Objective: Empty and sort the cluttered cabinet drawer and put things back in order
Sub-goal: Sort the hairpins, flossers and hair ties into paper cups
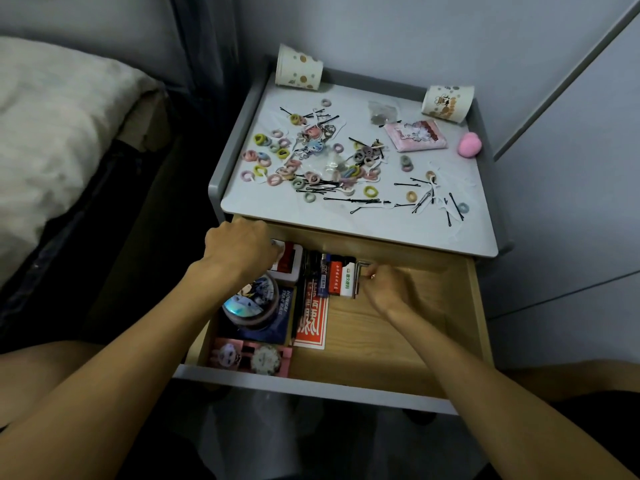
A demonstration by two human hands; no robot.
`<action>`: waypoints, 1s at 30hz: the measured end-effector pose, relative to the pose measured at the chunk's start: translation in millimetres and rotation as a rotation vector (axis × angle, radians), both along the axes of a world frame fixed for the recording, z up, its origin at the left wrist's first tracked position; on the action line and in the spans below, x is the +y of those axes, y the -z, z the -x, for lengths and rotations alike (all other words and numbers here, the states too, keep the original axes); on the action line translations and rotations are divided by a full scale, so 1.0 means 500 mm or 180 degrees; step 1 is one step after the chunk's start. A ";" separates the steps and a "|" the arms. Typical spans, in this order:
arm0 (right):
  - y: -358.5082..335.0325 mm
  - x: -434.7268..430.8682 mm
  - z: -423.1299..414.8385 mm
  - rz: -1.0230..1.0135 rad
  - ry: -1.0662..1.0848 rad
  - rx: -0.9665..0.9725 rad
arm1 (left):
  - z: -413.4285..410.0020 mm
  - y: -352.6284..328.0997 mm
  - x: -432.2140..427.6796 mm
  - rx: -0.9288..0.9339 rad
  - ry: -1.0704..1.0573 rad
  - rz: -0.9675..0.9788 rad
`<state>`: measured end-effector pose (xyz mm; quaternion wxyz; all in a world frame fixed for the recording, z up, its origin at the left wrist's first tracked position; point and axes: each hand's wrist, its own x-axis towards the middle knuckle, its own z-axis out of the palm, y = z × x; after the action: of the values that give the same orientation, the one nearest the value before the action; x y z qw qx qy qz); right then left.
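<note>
Drawer (311, 384) is open, right half bare wood. Front left: pink box (252, 358) with a watch face on it. Behind that, tin (251, 301) sits on a blue box (282, 320), with red card (311, 323) flat just to the right. Further back, a tight row: pens (311, 271), then a white block (348, 278).

Right hand (388, 289) is narrow, fingertips pinching hex keys (361, 271) just right of the block. Left hand (239, 247) is at the back left corner, fingers curled down onto red-white box (291, 263). Can't tell if it actually grips it.

Cabinet top (346, 223) beyond: hair ties (273, 180) and hairpins (356, 201) scattered over left and middle, some pins toward the right. Pouch (419, 136) is back right, puff (469, 144) near it by the right edge. Cup (299, 69) is tipped at the back left corner, second cup (447, 102) tipped at the back right. Bed (52, 133) is off to the left.
</note>
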<state>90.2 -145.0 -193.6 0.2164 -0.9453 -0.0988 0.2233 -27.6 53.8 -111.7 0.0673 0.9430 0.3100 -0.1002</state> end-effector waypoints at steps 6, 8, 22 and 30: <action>0.012 0.008 -0.002 -0.0623 0.0103 -0.0166 | 0.002 0.001 -0.002 -0.0005 0.0057 -0.0055; 0.011 0.007 -0.003 -0.0700 0.0155 -0.0108 | 0.003 0.000 -0.003 0.0007 0.0072 -0.0087; 0.000 -0.061 0.017 -0.1140 0.0836 0.0681 | 0.006 -0.003 -0.023 0.0114 0.0153 -0.0396; 0.005 -0.055 0.023 -0.0532 0.0350 0.0019 | 0.005 0.008 -0.023 0.0237 0.0308 -0.0642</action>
<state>78.8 -172.4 -196.1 0.3068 -0.9272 -0.0644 0.2048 -29.9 42.5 -115.6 -0.0443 0.9545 0.2750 -0.1066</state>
